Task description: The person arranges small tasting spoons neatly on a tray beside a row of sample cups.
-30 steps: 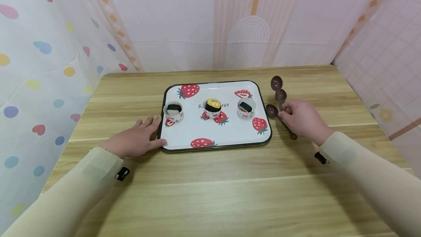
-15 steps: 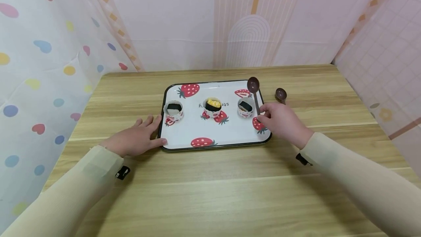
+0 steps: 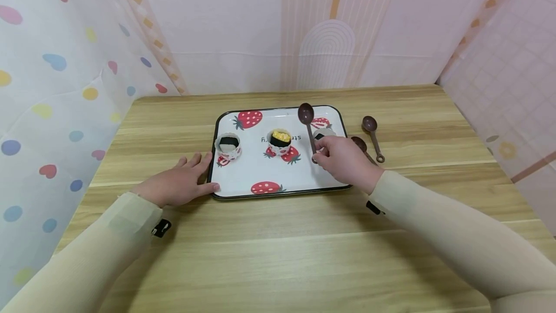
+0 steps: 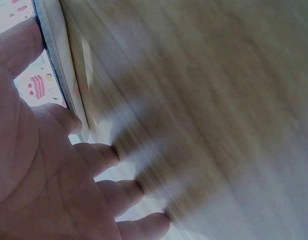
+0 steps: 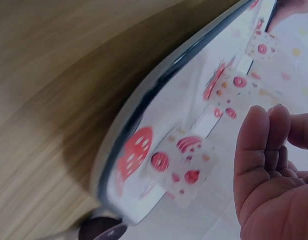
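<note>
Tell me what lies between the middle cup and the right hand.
In the head view, only bare printed tray up to the brown spoon that the right hand holds.

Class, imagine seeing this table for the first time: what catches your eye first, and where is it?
The white tray with big printed red strawberries stands out in the middle of the table. Three paper cups sit in a row across it, the middle one showing bright yellow-topped food. Over the tray's right half, the right hand holds a dark brown spoon.
</note>
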The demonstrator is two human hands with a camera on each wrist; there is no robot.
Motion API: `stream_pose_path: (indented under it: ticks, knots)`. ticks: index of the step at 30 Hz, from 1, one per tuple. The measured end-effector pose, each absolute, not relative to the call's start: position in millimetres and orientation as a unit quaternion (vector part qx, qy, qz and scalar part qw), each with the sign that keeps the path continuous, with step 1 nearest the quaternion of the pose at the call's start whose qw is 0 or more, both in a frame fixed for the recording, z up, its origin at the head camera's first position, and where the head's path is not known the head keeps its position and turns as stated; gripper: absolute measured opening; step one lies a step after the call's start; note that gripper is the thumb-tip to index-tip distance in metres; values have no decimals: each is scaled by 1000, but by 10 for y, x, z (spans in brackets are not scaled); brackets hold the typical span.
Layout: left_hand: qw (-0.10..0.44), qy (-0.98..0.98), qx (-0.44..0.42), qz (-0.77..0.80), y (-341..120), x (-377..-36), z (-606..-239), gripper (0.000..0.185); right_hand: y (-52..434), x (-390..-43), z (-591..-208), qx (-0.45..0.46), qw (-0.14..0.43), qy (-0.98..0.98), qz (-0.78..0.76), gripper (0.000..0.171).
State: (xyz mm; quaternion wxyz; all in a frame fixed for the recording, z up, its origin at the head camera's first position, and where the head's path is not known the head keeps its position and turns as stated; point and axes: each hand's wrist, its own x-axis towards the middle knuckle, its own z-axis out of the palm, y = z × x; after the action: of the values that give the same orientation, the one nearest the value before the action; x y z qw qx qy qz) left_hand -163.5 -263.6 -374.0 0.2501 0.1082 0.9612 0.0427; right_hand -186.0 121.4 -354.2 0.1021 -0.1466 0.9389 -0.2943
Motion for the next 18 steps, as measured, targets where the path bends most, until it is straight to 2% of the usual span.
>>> stream_pose_path:
  ticks: [18]
  knots:
    - [249,960,114,61,-2655,-1659,-3770,110,611,-1879,-3582,-155,165,929,-292,22]
